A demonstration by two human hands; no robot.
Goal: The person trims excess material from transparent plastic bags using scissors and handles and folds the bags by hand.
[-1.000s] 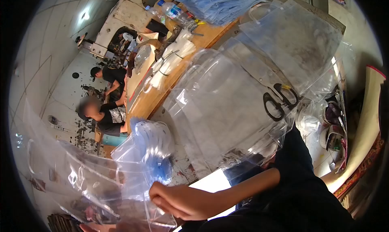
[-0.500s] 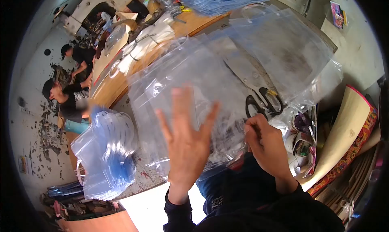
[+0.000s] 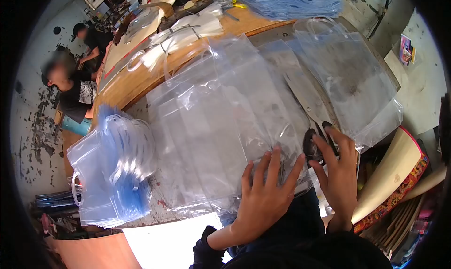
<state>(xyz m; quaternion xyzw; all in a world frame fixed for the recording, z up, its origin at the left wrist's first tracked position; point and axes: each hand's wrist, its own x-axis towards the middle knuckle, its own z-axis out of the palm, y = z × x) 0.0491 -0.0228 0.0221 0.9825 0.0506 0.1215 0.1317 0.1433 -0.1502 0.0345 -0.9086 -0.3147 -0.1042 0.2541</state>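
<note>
Clear plastic bags [image 3: 206,128] lie flat in a layered pile on the work table before me. My left hand [image 3: 268,194] rests on the pile's near right edge, fingers spread, holding nothing. Large scissors with black handles [image 3: 308,109] lie to the right of it, blades pointing away from me over the plastic. My right hand [image 3: 338,170] reaches over the scissor handles, fingers apart and touching or just above them; a closed grip is not visible. Further right lies another clear bag [image 3: 352,76] with a dark smudge showing through.
Bundled clear bags with handles [image 3: 127,170] stand at the left. A bluish plastic stack [image 3: 296,1] sits at the far side. White sheets [image 3: 188,34] lie on the wooden table. Two people [image 3: 70,90] are at the left. A rolled mat [image 3: 394,175] leans at the right.
My left hand has come down from mid-air over the pile to its near right edge. My right hand has uncurled and moved onto the scissor handles. The camera view has shifted.
</note>
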